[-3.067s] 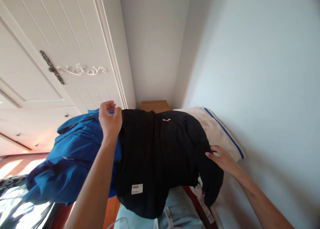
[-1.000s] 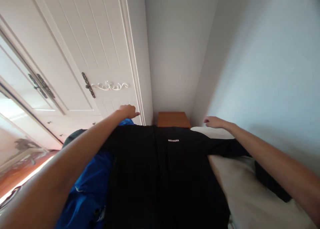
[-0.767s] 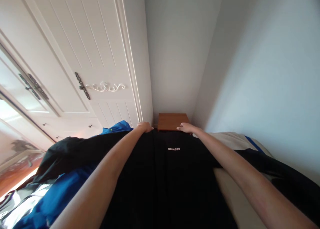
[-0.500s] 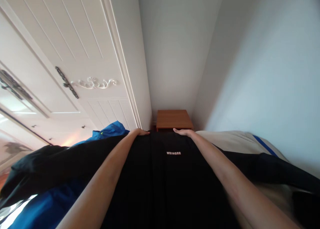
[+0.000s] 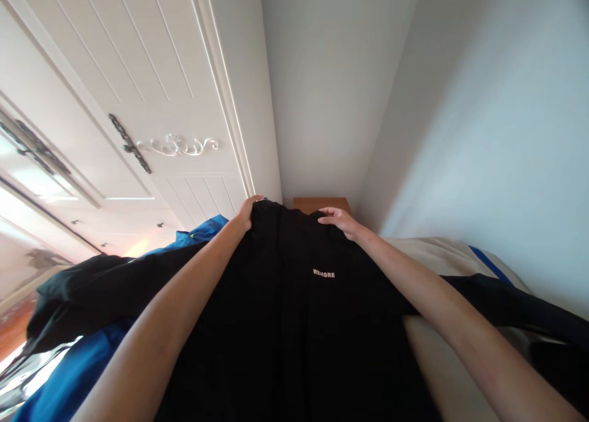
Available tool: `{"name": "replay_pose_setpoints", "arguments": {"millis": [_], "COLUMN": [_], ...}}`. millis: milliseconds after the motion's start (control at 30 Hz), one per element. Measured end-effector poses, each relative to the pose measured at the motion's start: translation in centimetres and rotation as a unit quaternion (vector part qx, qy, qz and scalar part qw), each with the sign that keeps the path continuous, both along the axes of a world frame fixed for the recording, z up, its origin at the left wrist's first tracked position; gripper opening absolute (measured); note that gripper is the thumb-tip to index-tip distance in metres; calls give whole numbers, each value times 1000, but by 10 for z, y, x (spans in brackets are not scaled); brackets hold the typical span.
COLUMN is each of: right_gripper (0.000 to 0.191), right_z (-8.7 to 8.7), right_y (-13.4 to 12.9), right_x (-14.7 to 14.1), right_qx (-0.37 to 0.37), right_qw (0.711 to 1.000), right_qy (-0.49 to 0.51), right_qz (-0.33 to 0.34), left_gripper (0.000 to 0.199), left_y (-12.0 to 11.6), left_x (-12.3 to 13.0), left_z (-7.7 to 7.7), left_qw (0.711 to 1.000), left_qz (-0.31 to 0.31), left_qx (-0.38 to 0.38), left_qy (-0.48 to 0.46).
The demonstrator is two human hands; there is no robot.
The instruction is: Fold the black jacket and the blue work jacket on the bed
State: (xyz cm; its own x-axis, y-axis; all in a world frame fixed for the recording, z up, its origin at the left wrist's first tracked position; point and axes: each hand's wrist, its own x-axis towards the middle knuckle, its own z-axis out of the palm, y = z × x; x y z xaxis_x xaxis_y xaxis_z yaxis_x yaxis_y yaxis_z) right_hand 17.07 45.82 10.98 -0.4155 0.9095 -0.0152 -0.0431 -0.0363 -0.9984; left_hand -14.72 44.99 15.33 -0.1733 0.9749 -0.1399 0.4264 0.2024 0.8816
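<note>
A black jacket (image 5: pixel 285 299) with white lettering on its chest lies spread out before me, its sleeves stretching to both sides. My left hand (image 5: pixel 251 210) is closed on the jacket's upper edge, at the left of the collar area. At the right of that edge, my right hand (image 5: pixel 338 218) pinches the black fabric between thumb and fingers. The edge is raised between the hands, partly covering a wooden stand behind it.
Blue fabric (image 5: pixel 87 360) lies under the left sleeve. A beige cover (image 5: pixel 427 253) with a blue stripe is at the right. Beyond the jacket stands the wooden stand (image 5: pixel 319 203). White cabinet doors (image 5: pixel 184 112) rise at the left, a pale wall (image 5: pixel 497 127) at the right.
Both hands have moved up in the view and closed on the jacket's upper edge, which has risen with them and now hides more of the wooden stand.
</note>
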Motion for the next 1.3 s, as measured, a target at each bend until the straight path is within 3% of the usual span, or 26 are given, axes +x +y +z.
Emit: {"name": "replay_pose_setpoints", "arguments": {"millis": [100,200,300,400,533,633,733,833,900,1000,1067,1167,1233,1300], "right_gripper": [38,34,58,66,34,34,37,27,30,41,37,42,43,42], "right_z": [27,42,41,30,24,33,43,52,61,80,92,105,109,111], "right_y": [-25,-43,-48,-41,-25,-17,-19,-28,-35,-40,-39,-33,-29,-26], "right_x": [25,42,36,10,-23,-24,-3,18,22,15,10,17,25,31], "right_qx": [18,-55,-171,-213,-134,-40,15,-30,-64,-30,16,49,63,88], "right_qw": [999,995,976,967,980,971,967,977,979,988,992,992,993,991], "right_qy": [43,31,3,43,144,210,248,203,162,128,116,110,97,74], "right_qz": [-3,77,137,134,-30,-111,-57,54,103,84,47,31,10,-62], "left_gripper": [70,41,16,24,18,9,40,66,64,45,39,39,34,22], "left_y": [-9,-17,-24,-28,-33,-42,-52,-54,-50,-43,-42,-46,-47,-46], "left_x": [-7,-4,9,24,26,11,-3,-1,10,31,42,47,45,41], "left_z": [27,41,46,50,58,65,67,66,66,67,69,76,83,94], "left_qw": [989,958,954,944,927,921,911,907,911,926,935,934,928,928], "left_qz": [-29,-44,-73,-137,-145,-145,-177,-223,-244,-264,-270,-251,-211,-140], "left_qx": [-48,-108,-91,-44,-37,-25,-40,-87,-118,-136,-103,6,98,203], "left_qy": [-135,-262,-278,-296,-342,-360,-370,-346,-310,-234,-207,-253,-290,-279]}}
